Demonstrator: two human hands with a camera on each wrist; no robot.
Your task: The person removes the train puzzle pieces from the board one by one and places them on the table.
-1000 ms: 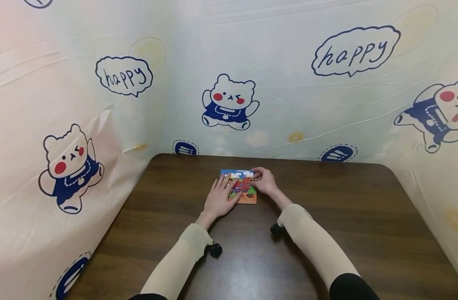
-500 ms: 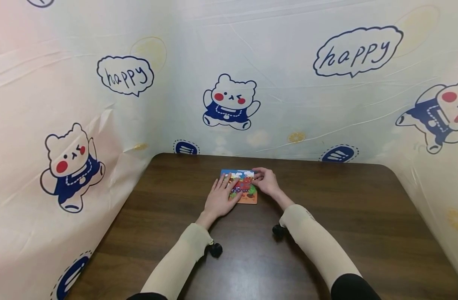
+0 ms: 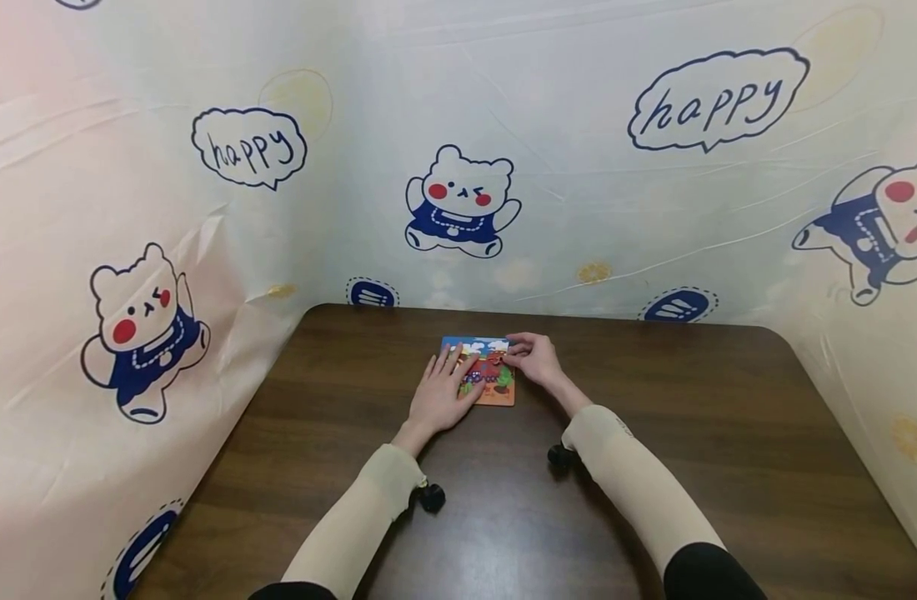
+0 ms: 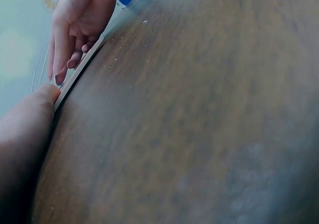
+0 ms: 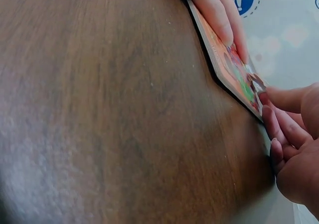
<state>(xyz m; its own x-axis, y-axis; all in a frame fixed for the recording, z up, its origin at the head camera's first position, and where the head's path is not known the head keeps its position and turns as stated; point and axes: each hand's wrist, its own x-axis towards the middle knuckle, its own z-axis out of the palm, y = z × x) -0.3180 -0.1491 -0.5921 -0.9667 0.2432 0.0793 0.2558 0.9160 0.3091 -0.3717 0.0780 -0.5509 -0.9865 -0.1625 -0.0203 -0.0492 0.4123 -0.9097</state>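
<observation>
A small picture puzzle (image 3: 496, 396) with a blue sky, red middle and orange bottom lies flat near the far side of the table. My left hand (image 3: 439, 398) rests on its left part with fingers spread, covering much of the picture. At the right edge, my right hand (image 3: 535, 360) pinches a small puzzle piece (image 5: 257, 80) between thumb and finger. That piece stands tilted up from the board in the right wrist view, mostly covered by the fingertips. In the left wrist view the puzzle shows only as a thin edge beside the right hand.
The brown wooden table (image 3: 488, 517) has rounded far corners. A pale curtain (image 3: 578, 208) printed with bears and "happy" bubbles hangs behind it and along both sides. Small black round objects (image 3: 432, 498) hang at both sleeve cuffs.
My left hand stays in place on the puzzle. The right fingertips have shifted slightly at the right edge, where the piece now shows tilted up. The head view has moved very little.
</observation>
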